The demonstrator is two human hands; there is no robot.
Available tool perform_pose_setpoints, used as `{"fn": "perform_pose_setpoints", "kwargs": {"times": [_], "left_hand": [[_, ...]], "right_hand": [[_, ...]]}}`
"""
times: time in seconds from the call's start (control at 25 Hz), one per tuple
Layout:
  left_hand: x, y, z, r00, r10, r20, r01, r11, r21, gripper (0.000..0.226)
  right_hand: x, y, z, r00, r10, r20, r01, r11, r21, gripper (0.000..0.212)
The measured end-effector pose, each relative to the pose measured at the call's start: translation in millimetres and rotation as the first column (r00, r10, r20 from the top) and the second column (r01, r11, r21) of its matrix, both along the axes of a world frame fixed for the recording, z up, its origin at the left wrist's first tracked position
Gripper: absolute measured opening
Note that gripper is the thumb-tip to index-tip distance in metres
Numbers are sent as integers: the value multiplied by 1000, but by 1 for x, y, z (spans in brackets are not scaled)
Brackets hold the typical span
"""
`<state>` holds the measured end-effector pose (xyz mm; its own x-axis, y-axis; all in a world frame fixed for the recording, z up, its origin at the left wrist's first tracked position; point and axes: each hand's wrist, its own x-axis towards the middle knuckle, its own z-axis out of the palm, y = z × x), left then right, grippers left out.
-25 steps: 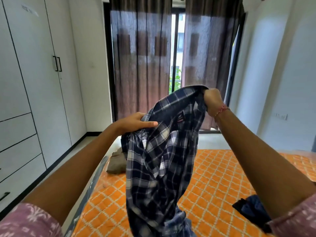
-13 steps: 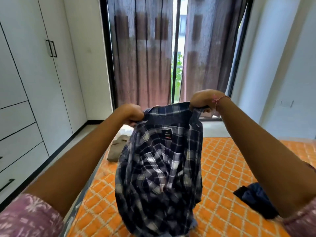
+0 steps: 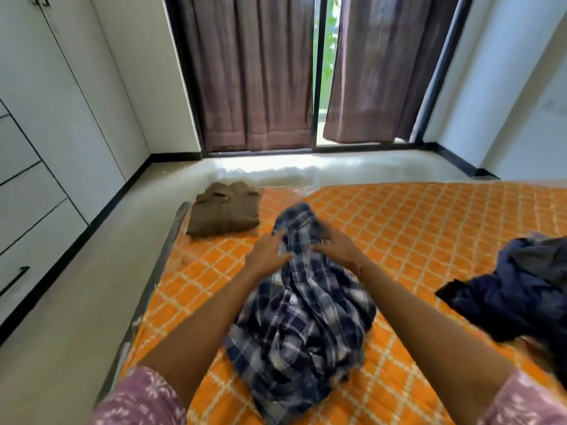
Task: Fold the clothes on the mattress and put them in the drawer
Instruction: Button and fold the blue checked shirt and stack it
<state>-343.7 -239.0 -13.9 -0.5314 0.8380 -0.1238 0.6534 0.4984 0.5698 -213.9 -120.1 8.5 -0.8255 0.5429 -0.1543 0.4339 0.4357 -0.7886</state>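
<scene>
A blue and white plaid shirt (image 3: 303, 326) lies bunched on the orange quilted mattress (image 3: 414, 234). My left hand (image 3: 267, 256) and my right hand (image 3: 340, 250) grip it near the collar end, one on each side, low against the mattress. The picture is blurred, so the fingers are hard to make out. A folded brown shirt (image 3: 224, 210) sits at the mattress's far left corner. A heap of dark blue clothes (image 3: 515, 289) lies at the right.
A white wardrobe with drawers (image 3: 33, 210) and black handles lines the left wall, across a strip of pale floor (image 3: 76, 302). Brown curtains (image 3: 251, 72) hang over a glass door ahead. A white wall stands at the right.
Both hands have brought the plaid shirt down from held up in the air onto the mattress. My view has tilted downward.
</scene>
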Motion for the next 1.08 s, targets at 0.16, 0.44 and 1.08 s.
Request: {"fn": "perform_pose_setpoints", "kwargs": {"times": [0.16,0.44,1.08], "left_hand": [[35,-31,-96,1000,-10,2,9,858,-514,81],[71,-74,-132,997,40,69,10,797,-604,90],[126,-138,-88,981,181,-67,-190,969,-157,25]], "right_hand": [[28,-24,-110,820,83,566,-207,965,159,86],[59,-62,-141,664,168,728,-294,954,48,75],[71,-140,-113,971,-129,201,34,907,421,22]]}}
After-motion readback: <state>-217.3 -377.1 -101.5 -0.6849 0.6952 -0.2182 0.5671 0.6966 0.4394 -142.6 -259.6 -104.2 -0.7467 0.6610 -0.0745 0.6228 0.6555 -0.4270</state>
